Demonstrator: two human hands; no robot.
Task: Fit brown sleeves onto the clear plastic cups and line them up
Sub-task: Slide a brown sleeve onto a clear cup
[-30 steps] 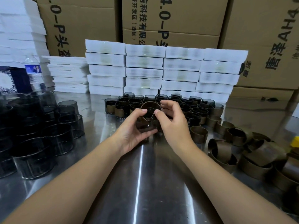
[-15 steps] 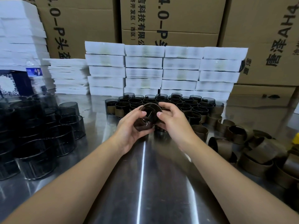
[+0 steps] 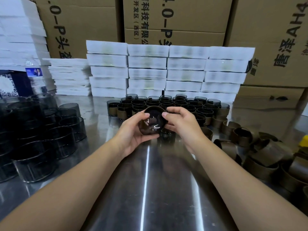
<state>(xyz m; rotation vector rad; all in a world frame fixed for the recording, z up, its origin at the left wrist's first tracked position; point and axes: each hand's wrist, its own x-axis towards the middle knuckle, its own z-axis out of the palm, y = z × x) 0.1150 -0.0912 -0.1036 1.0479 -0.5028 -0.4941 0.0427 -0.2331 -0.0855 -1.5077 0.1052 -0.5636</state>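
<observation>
Both hands hold one clear plastic cup (image 3: 153,121) in the air above the steel bench (image 3: 150,189), in the middle of the view. The cup is tilted, with its mouth turned toward the camera. The left hand (image 3: 131,130) curls round it from 8 o'clock and the right hand (image 3: 181,124) from 3 o'clock, each with a thumb tip on the rim. A brown sleeve (image 3: 155,108) shows at the cup's far edge, though how far on it sits cannot be told.

At 12 o'clock, just behind the hands, sleeved cups (image 3: 168,104) stand in close rows. At 9 o'clock stand bare cups (image 3: 50,135), and at 3 to 4 o'clock loose sleeves (image 3: 260,152) lie in a heap. Stacked white boxes (image 3: 166,69) and cardboard cartons (image 3: 175,19) stand at the back.
</observation>
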